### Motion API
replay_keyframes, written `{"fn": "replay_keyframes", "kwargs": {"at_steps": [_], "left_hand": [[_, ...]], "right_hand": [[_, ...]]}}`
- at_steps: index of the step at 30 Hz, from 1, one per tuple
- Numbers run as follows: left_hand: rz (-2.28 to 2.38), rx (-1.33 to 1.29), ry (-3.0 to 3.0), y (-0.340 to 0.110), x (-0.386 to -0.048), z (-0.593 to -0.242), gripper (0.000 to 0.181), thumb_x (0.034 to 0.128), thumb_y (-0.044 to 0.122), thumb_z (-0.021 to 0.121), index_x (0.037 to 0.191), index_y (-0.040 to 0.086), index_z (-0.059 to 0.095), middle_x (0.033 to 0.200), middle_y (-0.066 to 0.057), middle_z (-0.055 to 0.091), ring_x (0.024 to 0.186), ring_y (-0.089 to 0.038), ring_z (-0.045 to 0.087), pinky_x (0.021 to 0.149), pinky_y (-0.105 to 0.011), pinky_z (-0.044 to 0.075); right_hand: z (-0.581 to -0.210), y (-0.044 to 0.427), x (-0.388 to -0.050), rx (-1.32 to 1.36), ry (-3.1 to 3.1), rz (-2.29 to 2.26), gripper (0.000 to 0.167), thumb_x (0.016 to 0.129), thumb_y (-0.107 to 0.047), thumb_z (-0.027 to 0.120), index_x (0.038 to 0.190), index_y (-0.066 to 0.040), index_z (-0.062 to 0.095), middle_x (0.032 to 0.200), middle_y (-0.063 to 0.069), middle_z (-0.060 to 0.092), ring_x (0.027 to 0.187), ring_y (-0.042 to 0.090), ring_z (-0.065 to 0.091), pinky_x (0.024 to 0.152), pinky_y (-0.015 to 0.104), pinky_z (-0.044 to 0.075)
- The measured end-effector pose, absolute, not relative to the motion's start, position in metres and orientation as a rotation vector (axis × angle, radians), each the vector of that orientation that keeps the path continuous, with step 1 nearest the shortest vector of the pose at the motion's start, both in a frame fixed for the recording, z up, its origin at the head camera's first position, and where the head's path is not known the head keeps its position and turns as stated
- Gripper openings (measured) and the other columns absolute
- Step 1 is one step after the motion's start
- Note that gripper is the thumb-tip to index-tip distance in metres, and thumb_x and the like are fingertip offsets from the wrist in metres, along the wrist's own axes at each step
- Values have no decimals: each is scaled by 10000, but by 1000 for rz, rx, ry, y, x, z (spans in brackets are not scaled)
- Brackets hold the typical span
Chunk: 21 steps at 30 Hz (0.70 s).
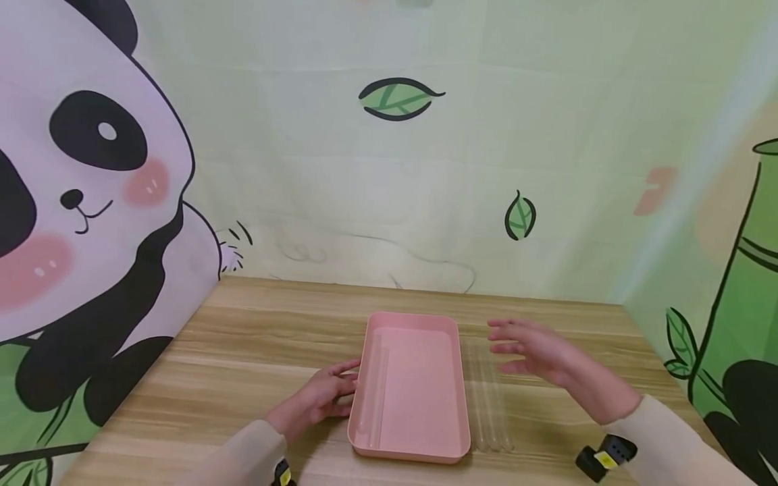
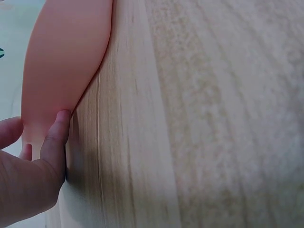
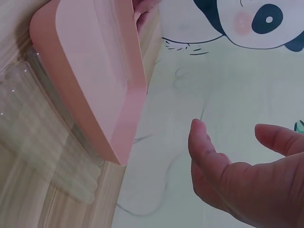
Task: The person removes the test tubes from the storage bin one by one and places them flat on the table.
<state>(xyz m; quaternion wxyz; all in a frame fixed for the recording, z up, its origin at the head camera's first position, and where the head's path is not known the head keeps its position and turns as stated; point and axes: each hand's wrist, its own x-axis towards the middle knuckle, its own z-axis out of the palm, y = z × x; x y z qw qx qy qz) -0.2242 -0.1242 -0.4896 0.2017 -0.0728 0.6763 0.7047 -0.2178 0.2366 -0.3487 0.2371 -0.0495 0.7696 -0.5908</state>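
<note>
A shallow pink tray (image 1: pixel 425 385) lies on the table, with a clear, thin tube (image 1: pixel 375 398) along the left side of its floor. My left hand (image 1: pixel 322 397) is at the tray's left wall, its fingertips against the outside; in the left wrist view a fingertip (image 2: pixel 62 116) meets the wall near the table. Several clear tubes (image 1: pixel 489 398) lie side by side just right of the tray. Above their far part hovers my right hand (image 1: pixel 537 351), fingers apart and holding nothing. The right wrist view shows the right hand (image 3: pixel 247 175) away from both tray and tubes (image 3: pixel 42 133).
The wood-grain table (image 1: pixel 273 324) reaches back to a printed cloth wall (image 1: pixel 292 148) with a panda and leaves. A similar cloth side (image 1: pixel 729 304) rises at the right. Black wrist devices (image 1: pixel 608 457) are strapped near both sleeves.
</note>
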Motion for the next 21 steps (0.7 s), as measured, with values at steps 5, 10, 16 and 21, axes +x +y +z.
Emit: {"fn": "replay_keyframes", "kwargs": {"at_steps": [5, 10, 16, 21], "left_hand": [[1976, -219, 1892, -123, -224, -490, 604, 931, -45, 548, 1521, -3, 424, 1496, -290, 489, 989, -128, 646, 784, -379, 557], [1978, -221, 1890, -123, -224, -490, 603, 933, -44, 550, 1521, -5, 421, 1497, -291, 484, 982, -129, 645, 785, -381, 553], [1980, -214, 1886, -124, -224, -491, 603, 933, -38, 558, 1519, -7, 420, 1488, -281, 491, 972, -122, 645, 779, -376, 552], [1986, -196, 1881, -124, -223, -490, 609, 937, -30, 562, 1525, -13, 406, 1496, -289, 479, 967, -115, 644, 783, -369, 549]], "right_hand": [[-342, 223, -218, -181, 2108, -1597, 594, 1083, -216, 419, 1563, 91, 252, 1568, 340, 343, 1275, 263, 577, 988, 394, 569], [-341, 205, -219, -196, 2083, -1594, 620, 1057, -226, 478, 1553, 92, 286, 1568, 313, 380, 1415, 443, 459, 1042, 462, 536], [-346, 186, -222, -212, 2076, -1584, 608, 1044, -205, 490, 1534, 108, 312, 1534, 326, 412, 1390, 441, 486, 1044, 495, 531], [-349, 174, -227, -218, 2059, -1568, 597, 1055, -205, 485, 1530, 114, 317, 1546, 342, 401, 1381, 432, 499, 1020, 467, 550]]}}
